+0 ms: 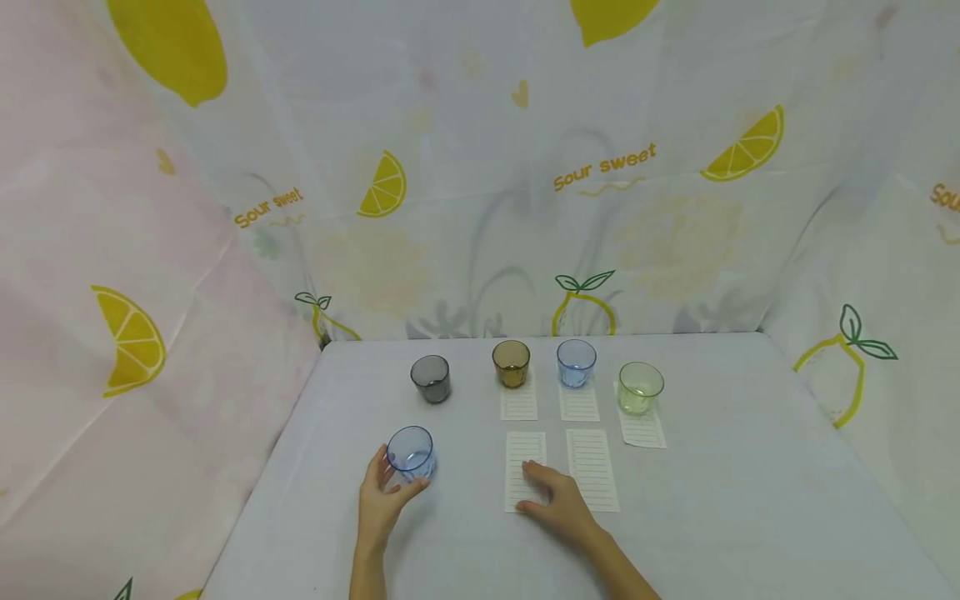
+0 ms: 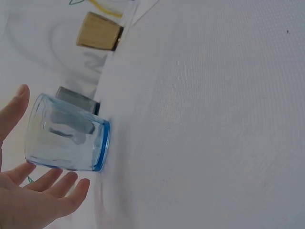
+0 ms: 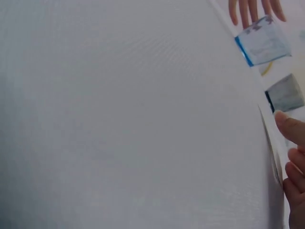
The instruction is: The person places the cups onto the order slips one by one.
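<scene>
On the left of the white table stands a clear blue glass, upright. My left hand is spread around its near left side. In the left wrist view the thumb stands apart from the glass; the fingers are beside its wall, and whether they touch it I cannot tell. My right hand hovers over or rests at the near left lined paper slip, thumb and fingers apart, holding nothing visible. Another lined slip lies just right of it, partly covered by this hand.
Farther back stand a grey glass, an amber glass, a second blue glass and a green glass. Lined slips lie at the amber, blue and green ones. Lemon-print cloth hangs behind and along both sides of the table.
</scene>
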Demonstrator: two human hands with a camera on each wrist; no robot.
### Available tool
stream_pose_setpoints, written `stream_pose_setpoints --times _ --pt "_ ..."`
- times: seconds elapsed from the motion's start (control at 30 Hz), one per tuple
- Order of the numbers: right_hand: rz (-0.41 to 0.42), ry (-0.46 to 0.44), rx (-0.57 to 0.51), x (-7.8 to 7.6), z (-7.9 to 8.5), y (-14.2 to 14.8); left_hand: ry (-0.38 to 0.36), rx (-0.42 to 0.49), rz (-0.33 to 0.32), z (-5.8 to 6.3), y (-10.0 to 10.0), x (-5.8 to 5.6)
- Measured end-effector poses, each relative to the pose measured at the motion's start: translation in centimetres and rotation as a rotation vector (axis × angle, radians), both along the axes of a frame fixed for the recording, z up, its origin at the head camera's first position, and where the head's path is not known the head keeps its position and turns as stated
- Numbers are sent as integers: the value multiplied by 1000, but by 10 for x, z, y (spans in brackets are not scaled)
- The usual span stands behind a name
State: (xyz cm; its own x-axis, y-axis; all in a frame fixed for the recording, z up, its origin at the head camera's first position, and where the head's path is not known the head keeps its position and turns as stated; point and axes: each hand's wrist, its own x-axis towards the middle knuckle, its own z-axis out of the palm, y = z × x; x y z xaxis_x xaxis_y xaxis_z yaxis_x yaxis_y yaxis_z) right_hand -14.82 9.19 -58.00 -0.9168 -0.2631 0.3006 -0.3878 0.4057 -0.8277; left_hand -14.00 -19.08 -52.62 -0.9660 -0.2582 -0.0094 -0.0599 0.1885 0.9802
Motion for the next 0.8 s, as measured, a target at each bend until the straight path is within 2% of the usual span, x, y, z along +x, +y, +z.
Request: stream_pose_setpoints --times 0.2,0.37,0.53,0.67,0.8 --pt "13 14 87 3 -2 -6 3 10 -6 -1 2 0" --pt "8 89 168 4 -3 -8 0 18 8 -4 2 0" --pt "-36 156 239 5 -2 -8 2 20 18 -5 3 0" --pt "-84 138 298 7 -1 -6 4 18 13 -4 3 0" --pt "-106 89 293 12 0 -3 0 21 10 -4 2 1"
